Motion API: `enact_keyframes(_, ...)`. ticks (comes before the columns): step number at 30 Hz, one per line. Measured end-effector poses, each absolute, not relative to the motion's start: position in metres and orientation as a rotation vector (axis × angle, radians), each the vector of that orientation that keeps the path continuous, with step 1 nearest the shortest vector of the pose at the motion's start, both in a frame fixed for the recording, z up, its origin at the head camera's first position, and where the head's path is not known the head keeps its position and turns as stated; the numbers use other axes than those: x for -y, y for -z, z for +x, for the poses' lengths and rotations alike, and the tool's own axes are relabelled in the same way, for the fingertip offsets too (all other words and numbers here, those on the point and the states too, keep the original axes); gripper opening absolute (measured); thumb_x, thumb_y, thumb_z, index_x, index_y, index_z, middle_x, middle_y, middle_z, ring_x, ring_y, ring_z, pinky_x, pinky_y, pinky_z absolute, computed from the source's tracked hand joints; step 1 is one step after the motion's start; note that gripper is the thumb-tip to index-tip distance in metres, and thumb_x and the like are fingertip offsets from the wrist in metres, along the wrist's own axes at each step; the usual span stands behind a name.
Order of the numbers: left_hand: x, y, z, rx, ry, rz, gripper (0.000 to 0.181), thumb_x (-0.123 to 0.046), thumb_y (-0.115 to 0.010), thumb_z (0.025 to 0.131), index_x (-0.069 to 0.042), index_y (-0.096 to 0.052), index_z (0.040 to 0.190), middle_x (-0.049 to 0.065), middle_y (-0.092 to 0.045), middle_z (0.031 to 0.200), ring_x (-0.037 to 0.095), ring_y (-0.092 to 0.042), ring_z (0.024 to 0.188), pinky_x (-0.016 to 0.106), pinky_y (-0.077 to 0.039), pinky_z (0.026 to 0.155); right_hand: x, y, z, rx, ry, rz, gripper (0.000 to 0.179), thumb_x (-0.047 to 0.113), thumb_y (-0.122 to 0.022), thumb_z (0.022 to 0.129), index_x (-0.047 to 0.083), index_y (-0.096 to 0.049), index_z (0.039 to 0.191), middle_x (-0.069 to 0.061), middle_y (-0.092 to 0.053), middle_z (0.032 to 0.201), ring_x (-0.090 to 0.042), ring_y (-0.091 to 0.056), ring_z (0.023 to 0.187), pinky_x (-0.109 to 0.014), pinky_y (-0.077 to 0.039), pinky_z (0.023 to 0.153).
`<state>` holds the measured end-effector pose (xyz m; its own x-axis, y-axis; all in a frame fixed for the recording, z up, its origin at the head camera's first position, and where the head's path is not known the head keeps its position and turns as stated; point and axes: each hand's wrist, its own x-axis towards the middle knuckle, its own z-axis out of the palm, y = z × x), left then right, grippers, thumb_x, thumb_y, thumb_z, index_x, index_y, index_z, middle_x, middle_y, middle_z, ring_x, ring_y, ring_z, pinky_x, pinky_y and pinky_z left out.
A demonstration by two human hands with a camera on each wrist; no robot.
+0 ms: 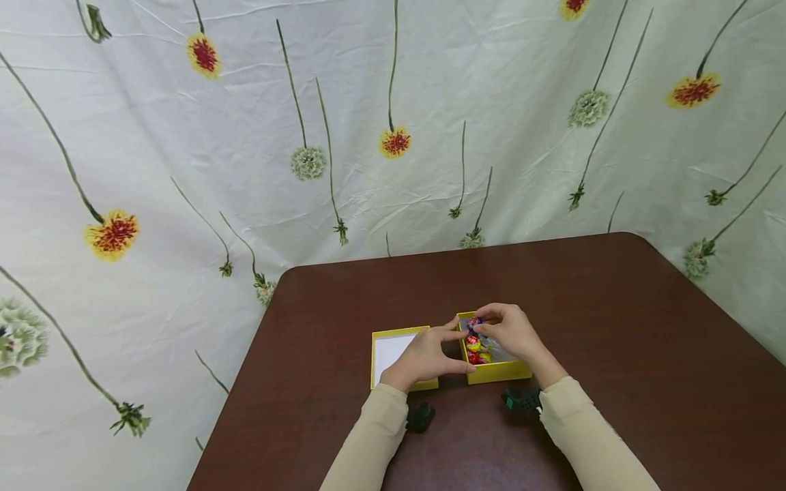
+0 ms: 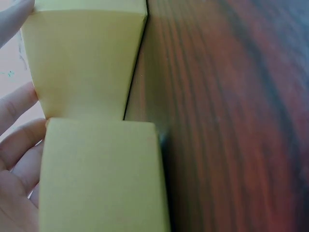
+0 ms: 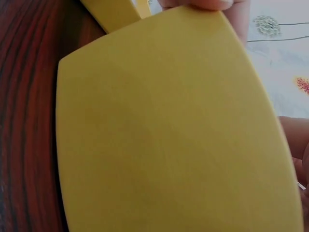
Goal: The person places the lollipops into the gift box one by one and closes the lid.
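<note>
A yellow box (image 1: pixel 500 373) holds several round-headed wrapped lollipops (image 1: pixel 473 343), red, yellow and dark blue, lined along its left side, with something clear or whitish to their right. My left hand (image 1: pixel 424 356) grips the box at its left side, thumb at the near corner and fingers toward the far one. Over the box, my right hand (image 1: pixel 508 332) pinches a dark wrapped lollipop (image 1: pixel 475 323) near the far left corner, its fingertips partly covering it. In the right wrist view, the left thumb (image 3: pixel 212 3) presses on the yellow box wall (image 3: pixel 169 125).
Left of the box lies a shallow yellow lid (image 1: pixel 383 354) with a white inside, partly behind the left hand. Both sit on a dark brown table (image 1: pixel 583 293). A flowered cloth (image 1: pixel 368 204) hangs behind it. Dark wrist cameras (image 1: pixel 420 417) sit under both wrists.
</note>
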<state>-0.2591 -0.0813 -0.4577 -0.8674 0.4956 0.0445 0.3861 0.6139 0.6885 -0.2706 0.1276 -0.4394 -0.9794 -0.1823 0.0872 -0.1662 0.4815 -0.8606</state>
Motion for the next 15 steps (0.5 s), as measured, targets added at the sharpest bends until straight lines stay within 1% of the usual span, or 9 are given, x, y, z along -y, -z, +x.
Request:
enact_keyframes(6, 0.0817, 0.4584, -0.2600, -2.692, -1.075, 0.764, 0.071, -0.052, -0.080, 0.081, -0.019, -0.060, 0.140, 0.000, -0.034, 0.161, 0.030, -0.044, 0.143, 0.045, -0.045, 0.111, -0.1245, 0.4426, -0.2735, -2.691, 1.548, -0.298, 0.022, 0.003, -0.068, 0.093, 0.000, -0.072, 0.115, -0.019, -0.071, 0.111, -0.022, -0.066, 0.090, -0.035, -0.059, 0.080)
enact_keyframes(15, 0.0810, 0.4576, -0.2590, -2.705, -1.047, 0.748, 0.071, -0.054, -0.079, 0.081, -0.021, -0.060, 0.140, -0.001, -0.034, 0.161, 0.030, -0.043, 0.144, 0.046, -0.044, 0.112, -0.1219, 0.4474, -0.2774, -2.690, 1.535, -0.281, 0.026, 0.001, -0.067, 0.093, -0.001, -0.071, 0.119, -0.021, -0.070, 0.116, -0.024, -0.067, 0.093, -0.037, -0.061, 0.082)
